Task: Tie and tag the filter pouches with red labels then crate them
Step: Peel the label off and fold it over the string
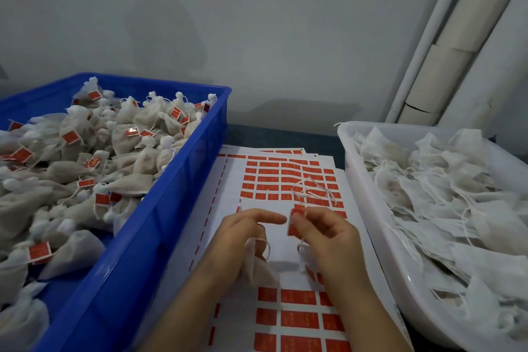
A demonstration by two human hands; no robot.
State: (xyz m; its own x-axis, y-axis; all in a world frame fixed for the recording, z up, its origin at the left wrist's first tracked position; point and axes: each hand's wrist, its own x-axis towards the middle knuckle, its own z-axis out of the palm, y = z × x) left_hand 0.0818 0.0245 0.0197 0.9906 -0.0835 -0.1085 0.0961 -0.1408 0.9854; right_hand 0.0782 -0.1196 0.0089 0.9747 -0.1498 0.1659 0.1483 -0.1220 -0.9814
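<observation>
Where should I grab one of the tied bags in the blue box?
Pinch the bunched neck just under a tied pouch's white knot, coming from above. In the blue crate the knots poke up, while the soft bodies lie half buried under neighbours.

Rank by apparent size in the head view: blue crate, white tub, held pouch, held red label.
1. blue crate
2. white tub, close behind; both run out of frame, so that order is unsure
3. pouch held in the left hand
4. red label pinched by the right hand
</observation>
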